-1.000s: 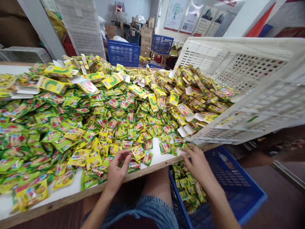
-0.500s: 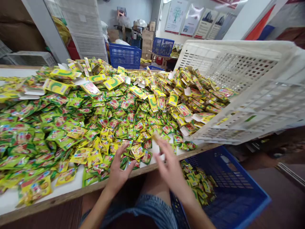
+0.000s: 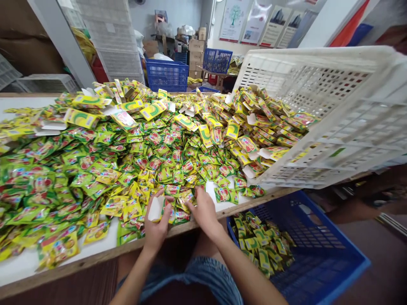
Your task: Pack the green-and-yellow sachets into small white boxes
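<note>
My left hand point(image 3: 156, 224) is closed around a small carton point(image 3: 155, 208), its white flap turned up toward me and a bit of green showing beside it. My right hand point(image 3: 205, 212) rests at the near edge of the sachet heap, thumb and fingers apart, fingertips among the sachets. Beside those fingertips lies a yellow sachet point(image 3: 186, 198). Green sachets point(image 3: 165, 173) with red fruit prints fill the middle of the table. Yellow cartons point(image 3: 152, 111), some with flaps open, lie along the back of the heap.
A white perforated crate point(image 3: 318, 84) lies tipped on the right, cartons spilling from it. Below the wooden table edge point(image 3: 133, 245), a blue crate point(image 3: 330, 254) holds several yellow cartons. Blue crates point(image 3: 167, 76) and stacked boxes point(image 3: 196, 55) stand behind.
A carton with a white flap is now in my left hand, which was open before. My right hand, blurred earlier with something white and yellow at its fingers, has moved left to the sachets.
</note>
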Tool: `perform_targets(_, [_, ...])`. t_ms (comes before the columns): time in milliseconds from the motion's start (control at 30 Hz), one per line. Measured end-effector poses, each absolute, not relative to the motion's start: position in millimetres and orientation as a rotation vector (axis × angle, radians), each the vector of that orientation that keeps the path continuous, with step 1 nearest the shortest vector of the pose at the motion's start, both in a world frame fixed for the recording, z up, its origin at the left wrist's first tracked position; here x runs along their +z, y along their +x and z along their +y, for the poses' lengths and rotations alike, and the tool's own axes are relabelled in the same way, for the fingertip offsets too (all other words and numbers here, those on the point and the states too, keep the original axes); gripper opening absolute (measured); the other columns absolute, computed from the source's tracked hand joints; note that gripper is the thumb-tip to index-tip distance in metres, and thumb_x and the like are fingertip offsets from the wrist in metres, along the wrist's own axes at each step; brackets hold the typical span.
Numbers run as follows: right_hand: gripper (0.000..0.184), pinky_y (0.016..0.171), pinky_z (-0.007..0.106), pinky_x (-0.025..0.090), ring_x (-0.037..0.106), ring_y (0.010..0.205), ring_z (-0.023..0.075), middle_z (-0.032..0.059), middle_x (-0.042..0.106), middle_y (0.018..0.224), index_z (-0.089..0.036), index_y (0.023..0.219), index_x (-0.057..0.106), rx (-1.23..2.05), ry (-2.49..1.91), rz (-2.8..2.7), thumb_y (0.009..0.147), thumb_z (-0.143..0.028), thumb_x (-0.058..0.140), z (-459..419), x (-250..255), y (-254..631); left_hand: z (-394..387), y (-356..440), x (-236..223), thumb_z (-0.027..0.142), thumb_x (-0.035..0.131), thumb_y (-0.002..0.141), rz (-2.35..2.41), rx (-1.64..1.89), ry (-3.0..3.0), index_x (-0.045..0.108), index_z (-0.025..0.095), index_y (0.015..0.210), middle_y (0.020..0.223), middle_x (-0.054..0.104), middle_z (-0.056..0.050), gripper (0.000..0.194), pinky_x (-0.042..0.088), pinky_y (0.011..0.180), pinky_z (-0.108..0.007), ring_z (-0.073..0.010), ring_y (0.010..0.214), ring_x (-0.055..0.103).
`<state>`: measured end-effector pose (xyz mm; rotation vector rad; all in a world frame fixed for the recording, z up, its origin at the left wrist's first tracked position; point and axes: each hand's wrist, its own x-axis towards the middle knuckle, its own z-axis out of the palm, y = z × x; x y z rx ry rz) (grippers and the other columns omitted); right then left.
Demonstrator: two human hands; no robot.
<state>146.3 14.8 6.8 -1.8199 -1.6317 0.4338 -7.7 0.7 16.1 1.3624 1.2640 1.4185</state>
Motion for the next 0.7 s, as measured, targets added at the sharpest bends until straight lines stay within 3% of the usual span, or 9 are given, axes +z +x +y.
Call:
perform_targets(67, [0.043, 0.084, 0.039, 0.044, 0.055, 0.097, 0.0263, 0.013, 0.06, 0.105, -0.014, 0.116, 0.051, 0.459, -1.733, -1.607, 0.074, -0.02, 0.061, 18.1, -2.0, 141.3, 1.2, -9.1, 14.5, 0.031, 0.057, 0.081, 1.279, 1.443, 1.364, 0.051, 0.016, 0.117, 0.096, 0.064, -0.006, 0.039, 0.041, 0.091, -0.033, -0.0208, 0.095, 0.059])
perform_targets(133, [0.032, 0.083, 0.037, 0.045, 0.056, 0.095, 0.0233, 0.01, 0.062, 0.103, -0.017, 0.111, 0.054, 0.555, -1.621, -1.544, 0.079, -0.022, 0.055, 15.7, -3.6, 149.0, 2.2, -11.0, 11.4, 0.032, 0.058, 0.081, 1.287, 1.468, 1.352, 0.055, 0.015, 0.111, 0.096, 0.064, -0.007, 0.034, 0.04, 0.091, -0.033, -0.0214, 0.097, 0.058])
perform_targets(200, [0.023, 0.078, 0.034, 0.046, 0.059, 0.089, 0.0215, 0.0081, 0.064, 0.096, -0.017, 0.102, 0.058, 0.673, -1.58, -1.437, 0.084, -0.029, 0.05, 10.9, 0.3, 174.7, 3.8, -12.3, 7.7, 0.032, 0.058, 0.08, 1.271, 1.478, 1.301, 0.054, 0.015, 0.111, 0.096, 0.064, -0.007, 0.036, 0.04, 0.091, -0.033, -0.0215, 0.095, 0.059])
perform_targets(300, [0.027, 0.072, 0.033, 0.046, 0.059, 0.081, 0.0222, 0.0089, 0.065, 0.089, -0.014, 0.094, 0.06, 0.665, -1.759, -1.348, 0.085, -0.036, 0.048, 5.9, 13.4, 235.6, 6.6, -11.9, 2.8, 0.033, 0.059, 0.08, 1.226, 1.485, 1.212, 0.05, 0.016, 0.117, 0.095, 0.065, -0.007, 0.042, 0.042, 0.089, -0.034, -0.0213, 0.09, 0.061])
perform_targets(500, [0.011, 0.081, 0.036, 0.035, 0.048, 0.1, 0.0281, 0.0106, 0.06, 0.102, -0.016, 0.086, 0.063, 0.166, -2.116, -2.243, 0.077, -0.021, 0.058, 18.7, 46.1, 296.2, 9.1, -9.5, 7.9, 0.032, 0.059, 0.079, 1.192, 1.365, 1.269, 0.051, 0.016, 0.121, 0.099, 0.065, -0.007, 0.045, 0.042, 0.09, -0.034, -0.0214, 0.094, 0.06])
perform_targets(700, [0.016, 0.085, 0.036, 0.029, 0.046, 0.103, 0.0262, 0.0118, 0.057, 0.107, -0.015, 0.091, 0.062, 0.079, -2.011, -2.612, 0.08, -0.014, 0.051, 42.7, 41.4, 268.4, 8.4, -12.8, 14.7, 0.031, 0.057, 0.081, 1.136, 1.175, 1.428, 0.057, 0.016, 0.115, 0.103, 0.065, -0.008, 0.037, 0.044, 0.087, -0.031, -0.0227, 0.102, 0.057])
